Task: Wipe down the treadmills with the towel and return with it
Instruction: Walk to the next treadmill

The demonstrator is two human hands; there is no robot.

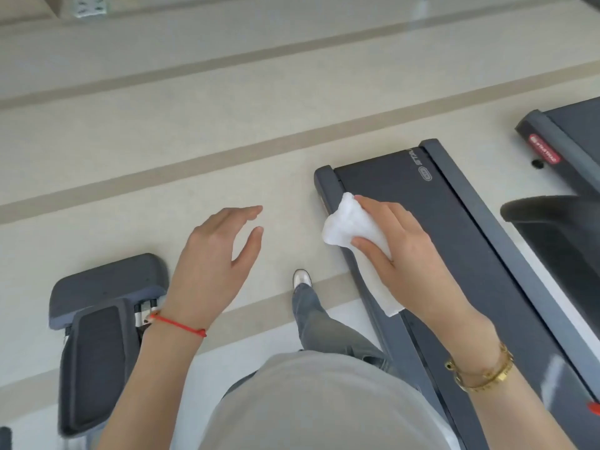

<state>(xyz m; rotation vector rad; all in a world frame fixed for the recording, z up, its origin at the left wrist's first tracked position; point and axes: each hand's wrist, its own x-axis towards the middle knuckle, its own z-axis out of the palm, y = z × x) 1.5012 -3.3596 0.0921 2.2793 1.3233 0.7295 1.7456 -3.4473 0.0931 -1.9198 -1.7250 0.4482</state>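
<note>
A dark grey treadmill [461, 228] stretches from the middle of the head view down to the lower right, its rear end toward the beige floor. My right hand [402, 251] grips a crumpled white towel [347, 222] over the treadmill's left side rail near that rear end. One tail of the towel hangs below my palm. My left hand [220, 264] hovers above the floor left of the treadmill, fingers spread and empty. A second treadmill [561, 141] with a red label lies at the far right.
An elliptical machine's dark pedals [97, 336] stand at the lower left. My leg and white shoe [302, 279] are on the striped floor [194, 131] between the elliptical and the treadmill. A black console tray [558, 228] juts in at the right.
</note>
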